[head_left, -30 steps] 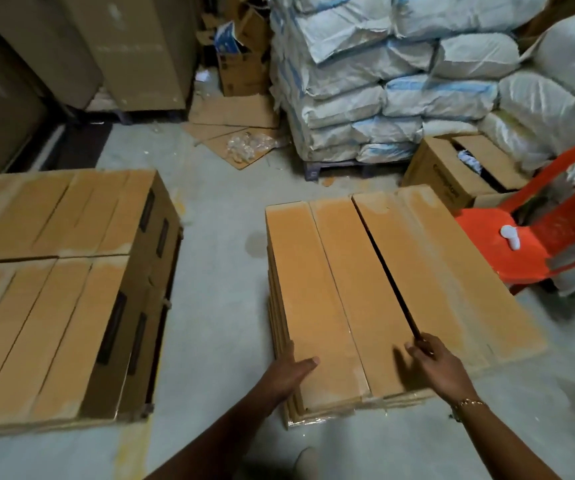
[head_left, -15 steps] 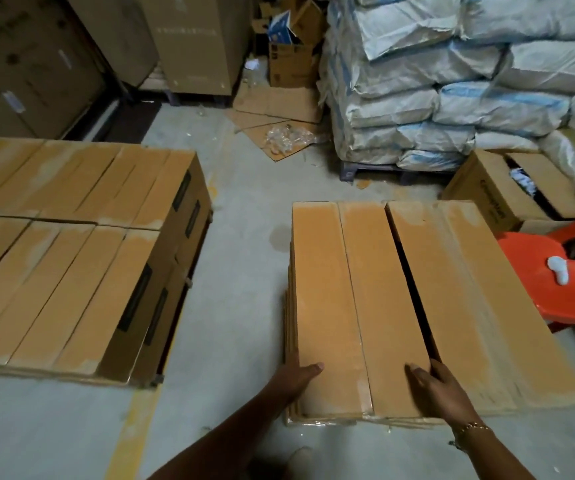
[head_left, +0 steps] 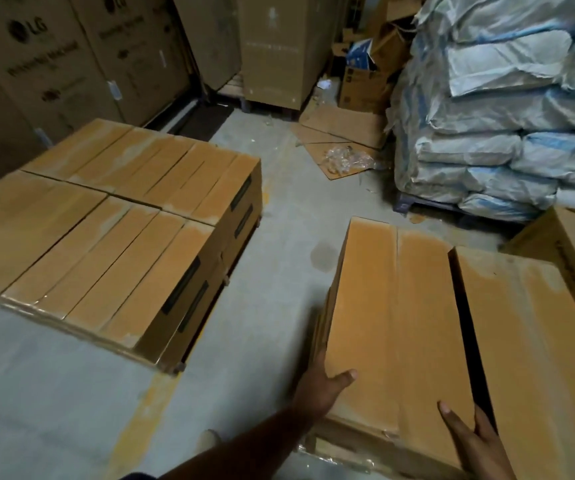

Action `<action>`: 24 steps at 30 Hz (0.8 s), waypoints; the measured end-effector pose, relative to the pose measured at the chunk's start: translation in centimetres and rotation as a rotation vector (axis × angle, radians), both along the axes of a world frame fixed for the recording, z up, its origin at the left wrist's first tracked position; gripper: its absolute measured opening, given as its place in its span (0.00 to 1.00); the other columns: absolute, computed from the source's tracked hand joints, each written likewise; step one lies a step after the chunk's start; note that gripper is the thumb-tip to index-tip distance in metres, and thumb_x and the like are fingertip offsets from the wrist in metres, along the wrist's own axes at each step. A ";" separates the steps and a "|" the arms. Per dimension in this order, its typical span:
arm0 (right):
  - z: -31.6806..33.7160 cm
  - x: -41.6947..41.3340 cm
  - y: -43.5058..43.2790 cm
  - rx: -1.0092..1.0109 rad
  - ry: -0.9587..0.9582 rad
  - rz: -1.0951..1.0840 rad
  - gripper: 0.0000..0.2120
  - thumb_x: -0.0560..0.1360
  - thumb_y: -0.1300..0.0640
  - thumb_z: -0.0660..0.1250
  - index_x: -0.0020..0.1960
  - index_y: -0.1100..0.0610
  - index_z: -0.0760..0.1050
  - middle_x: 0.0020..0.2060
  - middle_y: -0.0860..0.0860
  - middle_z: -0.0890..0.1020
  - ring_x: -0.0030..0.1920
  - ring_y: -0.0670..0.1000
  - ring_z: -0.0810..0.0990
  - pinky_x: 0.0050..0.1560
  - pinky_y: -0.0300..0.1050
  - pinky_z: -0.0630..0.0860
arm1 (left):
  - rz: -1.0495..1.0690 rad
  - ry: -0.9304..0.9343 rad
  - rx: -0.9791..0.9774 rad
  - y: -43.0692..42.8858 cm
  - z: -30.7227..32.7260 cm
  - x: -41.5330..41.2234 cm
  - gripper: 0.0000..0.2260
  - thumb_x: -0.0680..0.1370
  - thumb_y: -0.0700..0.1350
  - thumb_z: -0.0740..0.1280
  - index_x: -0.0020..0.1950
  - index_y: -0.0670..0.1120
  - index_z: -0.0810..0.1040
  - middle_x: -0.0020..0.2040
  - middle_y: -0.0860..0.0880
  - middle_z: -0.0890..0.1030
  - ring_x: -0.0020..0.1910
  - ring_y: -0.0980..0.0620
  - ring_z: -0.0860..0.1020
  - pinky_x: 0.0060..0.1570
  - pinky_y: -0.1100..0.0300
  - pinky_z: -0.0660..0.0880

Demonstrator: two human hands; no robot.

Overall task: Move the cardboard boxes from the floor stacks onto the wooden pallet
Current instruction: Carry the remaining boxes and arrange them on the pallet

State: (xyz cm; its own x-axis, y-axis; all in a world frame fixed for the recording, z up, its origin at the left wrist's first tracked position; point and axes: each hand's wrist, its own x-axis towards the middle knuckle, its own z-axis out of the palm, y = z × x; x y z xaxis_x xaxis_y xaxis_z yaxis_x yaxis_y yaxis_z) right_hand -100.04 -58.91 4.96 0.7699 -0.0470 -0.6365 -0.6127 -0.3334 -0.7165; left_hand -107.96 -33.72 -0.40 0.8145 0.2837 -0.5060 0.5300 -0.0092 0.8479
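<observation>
A long flat cardboard box point(head_left: 396, 323), two panels wide, lies on top of the floor stack at lower right. Its near end sits a little above the layer point(head_left: 348, 441) under it. My left hand point(head_left: 320, 386) grips its near left corner, thumb on top and fingers down the side. At the near right corner my right hand point(head_left: 476, 441) holds on, with fingers reaching into the dark gap beside the neighbouring box point(head_left: 535, 341). To the left stands a low block of matching boxes point(head_left: 106, 237), two layers high; what it rests on is hidden.
Bare concrete floor point(head_left: 272, 271) separates the two stacks. White and blue sacks point(head_left: 504, 116) are piled at the right rear, with tall printed cartons point(head_left: 54, 64) at the left rear. Flattened cardboard point(head_left: 341, 133) litters the floor behind. An open carton point(head_left: 556, 247) stands at far right.
The view has swung left and closer. Both hands stayed on the box's near corners, and its near end has come up slightly off the layer below.
</observation>
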 end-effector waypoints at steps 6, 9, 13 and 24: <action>3.0 -1.5 7.5 0.024 -0.108 0.098 0.38 0.75 0.45 0.73 0.79 0.56 0.63 0.77 0.57 0.68 0.76 0.61 0.64 0.76 0.56 0.58 | 0.085 -0.090 0.065 7.6 3.5 -2.3 0.30 0.78 0.55 0.72 0.78 0.58 0.64 0.63 0.60 0.77 0.59 0.60 0.75 0.51 0.75 0.69; 3.6 -3.0 12.5 0.012 -0.153 0.118 0.41 0.70 0.40 0.76 0.77 0.52 0.67 0.73 0.56 0.73 0.72 0.60 0.69 0.76 0.58 0.62 | 0.165 -0.123 0.078 11.9 4.7 -5.0 0.34 0.77 0.59 0.73 0.79 0.58 0.63 0.66 0.60 0.77 0.63 0.58 0.75 0.61 0.65 0.71; 4.3 -4.3 19.6 0.094 -0.142 0.169 0.38 0.73 0.47 0.76 0.77 0.57 0.66 0.72 0.59 0.73 0.68 0.60 0.72 0.71 0.54 0.65 | 0.255 -0.137 0.143 18.5 5.8 -9.4 0.36 0.75 0.64 0.71 0.79 0.62 0.60 0.67 0.59 0.76 0.66 0.54 0.75 0.67 0.56 0.72; 1.5 -14.2 43.8 0.167 -0.108 0.503 0.26 0.73 0.49 0.76 0.67 0.58 0.76 0.57 0.57 0.81 0.57 0.59 0.78 0.62 0.52 0.72 | 0.510 -0.055 0.251 39.2 8.1 -25.7 0.32 0.78 0.60 0.71 0.76 0.66 0.57 0.67 0.62 0.71 0.65 0.59 0.71 0.60 0.65 0.68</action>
